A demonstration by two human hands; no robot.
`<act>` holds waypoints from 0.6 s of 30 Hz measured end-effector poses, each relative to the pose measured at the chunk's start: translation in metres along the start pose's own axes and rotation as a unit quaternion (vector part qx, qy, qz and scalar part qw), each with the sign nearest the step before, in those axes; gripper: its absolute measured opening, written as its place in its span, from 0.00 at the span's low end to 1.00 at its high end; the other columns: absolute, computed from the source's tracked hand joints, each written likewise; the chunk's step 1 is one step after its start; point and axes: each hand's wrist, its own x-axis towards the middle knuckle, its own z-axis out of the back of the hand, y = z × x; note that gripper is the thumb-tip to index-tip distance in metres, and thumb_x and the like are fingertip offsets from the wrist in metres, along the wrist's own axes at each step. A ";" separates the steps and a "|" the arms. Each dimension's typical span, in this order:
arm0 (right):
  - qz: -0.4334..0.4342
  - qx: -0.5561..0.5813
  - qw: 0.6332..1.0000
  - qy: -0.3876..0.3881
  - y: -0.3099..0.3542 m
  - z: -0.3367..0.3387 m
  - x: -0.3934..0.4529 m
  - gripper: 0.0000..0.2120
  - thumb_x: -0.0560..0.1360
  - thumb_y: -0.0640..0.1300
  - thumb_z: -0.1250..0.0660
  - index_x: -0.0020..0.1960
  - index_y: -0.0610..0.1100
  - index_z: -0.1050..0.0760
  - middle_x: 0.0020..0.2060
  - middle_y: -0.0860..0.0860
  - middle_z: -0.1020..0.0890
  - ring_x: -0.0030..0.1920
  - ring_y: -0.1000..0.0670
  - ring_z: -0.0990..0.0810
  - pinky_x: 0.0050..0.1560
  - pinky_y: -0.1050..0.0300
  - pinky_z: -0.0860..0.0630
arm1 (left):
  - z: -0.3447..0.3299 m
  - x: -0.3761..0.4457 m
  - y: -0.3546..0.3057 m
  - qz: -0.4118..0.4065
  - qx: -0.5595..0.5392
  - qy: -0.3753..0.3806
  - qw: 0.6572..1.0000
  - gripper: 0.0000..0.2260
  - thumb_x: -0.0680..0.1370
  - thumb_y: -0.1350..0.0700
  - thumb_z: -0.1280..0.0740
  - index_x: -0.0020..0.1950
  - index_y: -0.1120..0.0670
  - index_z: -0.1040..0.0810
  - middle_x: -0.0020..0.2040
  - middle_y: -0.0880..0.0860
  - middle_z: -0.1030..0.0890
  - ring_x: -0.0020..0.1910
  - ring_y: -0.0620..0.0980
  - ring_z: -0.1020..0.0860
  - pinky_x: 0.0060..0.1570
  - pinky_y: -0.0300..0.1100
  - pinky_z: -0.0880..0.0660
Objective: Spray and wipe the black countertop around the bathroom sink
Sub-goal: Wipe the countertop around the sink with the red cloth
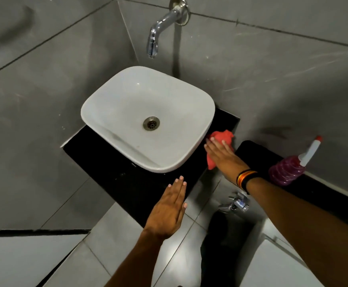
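Observation:
A white basin (148,96) sits on the black countertop (98,158). To the right of the basin my right hand (222,156) lies flat on a red cloth (220,137) and presses it onto the counter. My left hand (169,210) hovers flat with fingers together over the counter's front edge and holds nothing. A purple spray bottle (287,170) with a white nozzle and red tip stands on a black ledge (256,150) at the right.
A chrome tap (158,32) juts from the grey tiled wall above the basin. A second chrome valve (237,204) sticks out below the ledge. Light floor tiles (115,241) lie below. My dark trouser leg (222,245) shows at the bottom.

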 end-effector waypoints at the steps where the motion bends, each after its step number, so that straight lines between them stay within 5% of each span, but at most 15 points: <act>1: -0.026 0.013 1.000 -0.008 -0.012 -0.004 0.002 0.39 0.72 0.27 0.51 0.82 0.38 0.53 0.82 0.41 0.51 0.82 0.38 0.55 0.81 0.40 0.52 | -0.002 0.011 -0.002 -0.018 0.005 -0.003 1.000 0.28 0.88 0.49 0.51 0.86 0.59 0.51 0.87 0.55 0.54 0.86 0.50 0.56 0.85 0.49 0.49; 6: -0.200 0.070 0.977 0.003 -0.043 -0.019 -0.012 0.39 0.70 0.24 0.50 0.81 0.32 0.53 0.81 0.35 0.50 0.81 0.34 0.54 0.81 0.40 0.53 | -0.003 0.063 -0.019 -0.084 0.028 -0.011 0.996 0.28 0.88 0.49 0.51 0.85 0.60 0.50 0.87 0.57 0.52 0.86 0.53 0.54 0.85 0.49 0.53; 10: -0.306 0.126 0.940 0.087 -0.042 -0.049 -0.032 0.36 0.78 0.33 0.47 0.81 0.32 0.61 0.81 0.34 0.57 0.81 0.33 0.57 0.81 0.40 0.53 | -0.002 0.092 -0.033 -0.100 0.029 -0.013 0.994 0.28 0.88 0.49 0.50 0.85 0.60 0.51 0.87 0.57 0.54 0.86 0.52 0.55 0.85 0.47 0.55; 13: -0.344 0.264 0.883 0.178 -0.039 -0.063 -0.034 0.36 0.81 0.40 0.45 0.82 0.36 0.60 0.82 0.40 0.57 0.82 0.41 0.59 0.82 0.44 0.57 | 0.000 0.104 -0.039 -0.102 0.020 -0.015 0.994 0.28 0.88 0.49 0.51 0.86 0.60 0.51 0.87 0.56 0.54 0.86 0.51 0.56 0.85 0.45 0.57; 18: -0.362 0.342 0.851 0.165 -0.044 -0.058 -0.028 0.31 0.84 0.46 0.50 0.83 0.38 0.58 0.83 0.42 0.55 0.83 0.44 0.57 0.82 0.47 0.59 | 0.010 0.110 -0.045 -0.105 0.019 0.008 0.994 0.29 0.88 0.48 0.53 0.86 0.58 0.54 0.87 0.55 0.57 0.86 0.49 0.58 0.85 0.46 0.57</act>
